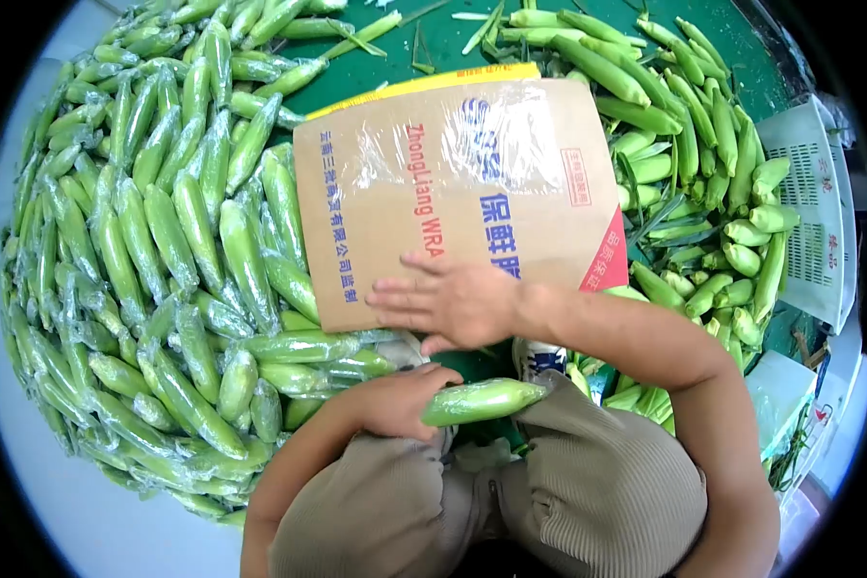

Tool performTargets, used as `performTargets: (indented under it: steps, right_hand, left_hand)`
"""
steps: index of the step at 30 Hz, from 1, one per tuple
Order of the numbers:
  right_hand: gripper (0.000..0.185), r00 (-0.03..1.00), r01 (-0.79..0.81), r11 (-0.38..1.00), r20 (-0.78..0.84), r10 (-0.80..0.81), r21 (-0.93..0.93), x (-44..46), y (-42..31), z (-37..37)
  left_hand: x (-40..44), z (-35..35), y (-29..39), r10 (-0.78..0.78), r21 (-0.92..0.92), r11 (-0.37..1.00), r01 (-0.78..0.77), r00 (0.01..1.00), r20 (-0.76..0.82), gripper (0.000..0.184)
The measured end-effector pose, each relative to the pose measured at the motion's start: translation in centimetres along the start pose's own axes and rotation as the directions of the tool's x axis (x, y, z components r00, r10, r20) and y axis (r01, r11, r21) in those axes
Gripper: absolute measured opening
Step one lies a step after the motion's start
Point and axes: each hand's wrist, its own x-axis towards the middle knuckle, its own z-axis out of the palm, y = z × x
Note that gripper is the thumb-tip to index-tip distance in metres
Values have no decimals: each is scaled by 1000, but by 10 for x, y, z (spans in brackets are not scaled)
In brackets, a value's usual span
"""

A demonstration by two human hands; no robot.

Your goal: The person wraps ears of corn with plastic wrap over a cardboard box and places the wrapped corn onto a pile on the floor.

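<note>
A wrapped ear of corn [484,401] lies across my lap, its left end in my left hand [400,400], whose fingers are closed round it. Clear film covers its green husk. My right hand [448,301] rests palm down, fingers spread, on the lower edge of a brown cardboard sheet [356,173] with blue and red print. Shiny clear film shows on the upper part of the cardboard. Just left of the cardboard, more film-wrapped corn [246,260] reaches close to my left hand.
A large pile of wrapped corn [116,241] fills the left side. Unwrapped corn [694,125] is heaped at the right on a green surface [356,72]. Beyond it stands a pale green crate [807,202]. A yellow strip [424,87] edges the cardboard's far side.
</note>
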Motion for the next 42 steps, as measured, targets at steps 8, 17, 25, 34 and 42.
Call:
performTargets:
  steps: [8, 17, 25, 34, 42]
  right_hand:
    - [93, 814, -577, 239, 528, 241, 781, -69, -78, -19]
    - [110, 621, -265, -87, 239, 747, 960, -9, -64, -47]
    - [104, 725, -250, 282, -14, 689, 926, -7, -52, -64]
    - [32, -191, -923, 83, -634, 750, 377, -274, 29, -16]
    - [62, -3, -975, 0, 14, 1000, -224, -304, -37, 54]
  left_hand:
    - [-67, -42, 42, 122, 538, 840, 71, 941, -315, 51]
    - [21, -32, 40, -70, -246, -63, -967, 250, -966, 69]
    - [-89, -61, -19, 160, 174, 851, -495, -72, -985, 69]
    - [-48, -99, -49, 271, 334, 915, 228, 268, -925, 72]
    - [27, -141, -37, 508, 599, 709, 372, 319, -800, 74]
